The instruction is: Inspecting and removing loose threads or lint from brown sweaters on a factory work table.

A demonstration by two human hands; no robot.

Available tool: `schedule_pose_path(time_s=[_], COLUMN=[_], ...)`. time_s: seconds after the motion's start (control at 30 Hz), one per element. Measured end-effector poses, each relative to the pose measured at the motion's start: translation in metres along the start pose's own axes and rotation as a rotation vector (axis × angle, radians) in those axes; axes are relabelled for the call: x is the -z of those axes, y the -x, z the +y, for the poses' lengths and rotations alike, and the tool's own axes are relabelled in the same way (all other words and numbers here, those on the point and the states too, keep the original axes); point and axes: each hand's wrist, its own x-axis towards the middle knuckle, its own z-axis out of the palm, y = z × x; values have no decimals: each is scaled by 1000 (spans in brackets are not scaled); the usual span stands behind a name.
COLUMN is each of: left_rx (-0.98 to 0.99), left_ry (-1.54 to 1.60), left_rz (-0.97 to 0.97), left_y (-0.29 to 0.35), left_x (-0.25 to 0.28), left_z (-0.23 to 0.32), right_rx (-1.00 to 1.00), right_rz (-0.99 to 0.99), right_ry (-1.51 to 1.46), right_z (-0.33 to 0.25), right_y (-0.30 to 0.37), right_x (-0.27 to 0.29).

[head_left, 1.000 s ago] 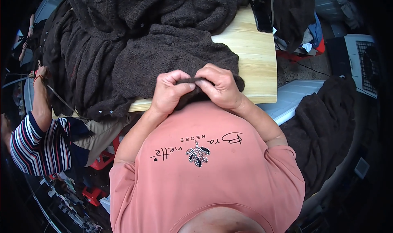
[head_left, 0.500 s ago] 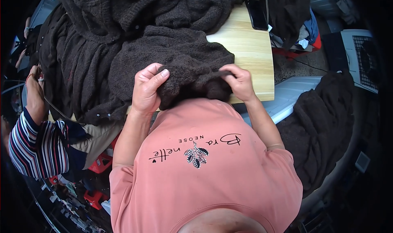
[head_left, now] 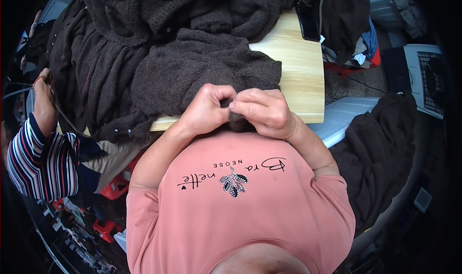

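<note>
A dark brown knitted garment (head_left: pixel 192 57) lies bunched on the wooden table, its near edge drawn toward my body. My left hand (head_left: pixel 210 109) is closed, thumb and forefinger pinching a bit of the knit. Against it, my right hand (head_left: pixel 265 112) is closed too, its fingertips pinching the same spot. A small fold of the knit hangs below the fingers, close to my pink shirt. Whatever detail sits between the fingertips is hidden.
More dark knitwear is heaped at the far side and left of the table (head_left: pixel 303 81). A black phone (head_left: pixel 308 22) lies at its far right. On the right, dark knitwear (head_left: pixel 375 163) drapes over a pale surface. At the left sits a co-worker in a striped top (head_left: pixel 43 163).
My hands have come together from either side of the garment, my left moving right and my right moving left and nearer. The stretched edge is now gathered between my fingers.
</note>
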Motion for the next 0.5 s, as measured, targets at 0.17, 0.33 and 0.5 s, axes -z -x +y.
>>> schedule_pose_path(time_s=[0.17,0.33,0.5], left_rx=[27,269,273], left_ry=[61,429,635], left_rz=[32,-66,-31], left_y=[1,2,5], left_x=[1,1,5], left_z=[-6,-14,-20], right_rx=[-95,-266,-285], right_rz=[26,-101,-207], right_ry=[-192,-302,-272], right_z=[2,5,6], right_y=[3,8,11], right_x=[-2,8,11])
